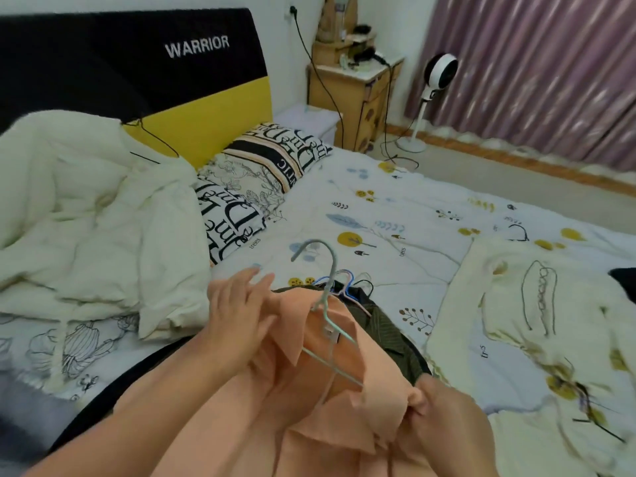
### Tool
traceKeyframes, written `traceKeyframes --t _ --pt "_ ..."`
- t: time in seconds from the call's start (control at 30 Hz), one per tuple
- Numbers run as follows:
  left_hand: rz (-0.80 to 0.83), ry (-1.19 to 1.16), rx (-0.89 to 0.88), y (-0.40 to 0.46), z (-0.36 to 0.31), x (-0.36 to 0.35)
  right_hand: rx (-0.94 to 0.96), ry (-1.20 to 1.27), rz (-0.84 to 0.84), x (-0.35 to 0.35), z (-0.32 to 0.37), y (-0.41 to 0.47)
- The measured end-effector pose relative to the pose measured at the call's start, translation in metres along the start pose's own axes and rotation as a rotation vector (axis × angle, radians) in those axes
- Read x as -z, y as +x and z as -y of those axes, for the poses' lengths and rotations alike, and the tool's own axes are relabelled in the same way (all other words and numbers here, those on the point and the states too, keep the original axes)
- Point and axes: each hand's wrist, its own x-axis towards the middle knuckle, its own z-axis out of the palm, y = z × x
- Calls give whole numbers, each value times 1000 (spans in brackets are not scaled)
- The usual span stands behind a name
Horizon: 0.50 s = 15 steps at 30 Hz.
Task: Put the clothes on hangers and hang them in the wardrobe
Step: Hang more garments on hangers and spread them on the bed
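I hold a peach collared shirt point(320, 425) over the bed with a pale grey-green hanger point(328, 294) inside its neck, the hook sticking up and to the left. My left hand point(237, 315) lies against the shirt's left collar with fingers stretched out. My right hand point(437, 407) pinches the shirt's right collar and shoulder cloth. Behind the shirt, a dark striped garment point(389, 335) lies on the bed with several blue, pink and black hangers point(347, 282) on top. No wardrobe is in view.
The bed point(395, 215) has a printed sheet, a bunched cream duvet point(86, 218) at left, lettered pillows point(254, 187) and a cream garment with drawings point(537, 304) at right. Beyond stand a wooden bedside cabinet point(354, 94), a white fan point(437, 74) and purple curtains point(550, 70).
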Motion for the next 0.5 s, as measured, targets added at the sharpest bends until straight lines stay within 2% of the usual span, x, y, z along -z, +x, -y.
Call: traceKeyframes --t 0.07,0.17,0.27,0.33,0.4,0.5 --pt "138 27 -45 8 -7 42 62 30 -105 27 2 -23" --pt "225 130 63 3 -26 110 161 110 -220 63 2 -57" --pt "146 152 115 -11 -46 176 263 332 -279 95 7 -87" --pt "77 191 85 -19 -48 216 366 453 -292 118 16 -105" --pt "1 158 55 -25 -39 247 446 468 -297 136 34 -121" --pt "-84 117 11 -29 -18 285 481 353 -353 151 73 -135"
